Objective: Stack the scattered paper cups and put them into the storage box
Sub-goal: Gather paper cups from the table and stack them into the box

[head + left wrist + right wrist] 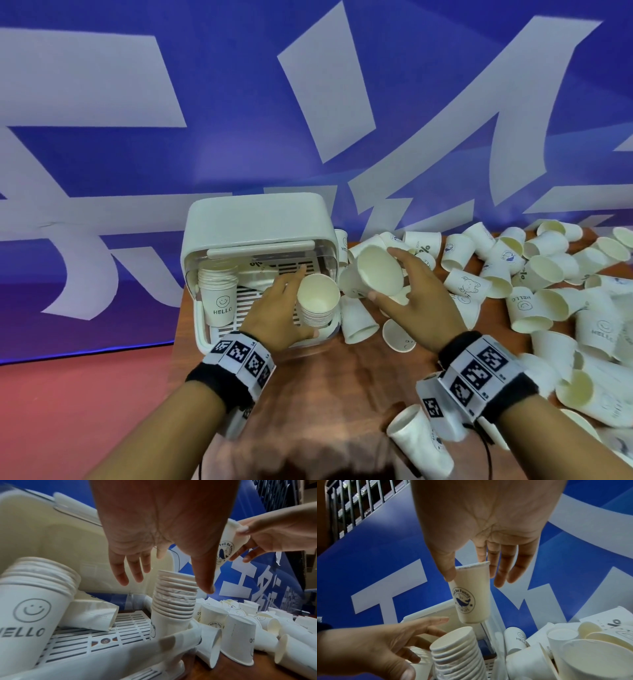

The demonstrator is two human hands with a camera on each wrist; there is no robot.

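The white storage box [198, 308] stands on the table with its lid [257, 219] raised. Inside, a stack with a HELLO smiley cup [219, 298] stands at the left, and a second stack [317, 303] [173, 608] stands at the right. My left hand [294, 305] [164, 582] hovers around that second stack, its fingers straight and gripping nothing. My right hand [394, 284] [469, 573] pinches a single paper cup [375, 265] [471, 595] with a whale logo by its rim. That cup hangs tilted, just right of and above the second stack.
Many loose cups [548, 291] lie scattered over the right half of the wooden table [325, 383]. One cup [421, 442] lies by my right wrist. A tipped cup [91, 614] rests inside the box. A blue banner stands behind; the table's left edge runs beside the box.
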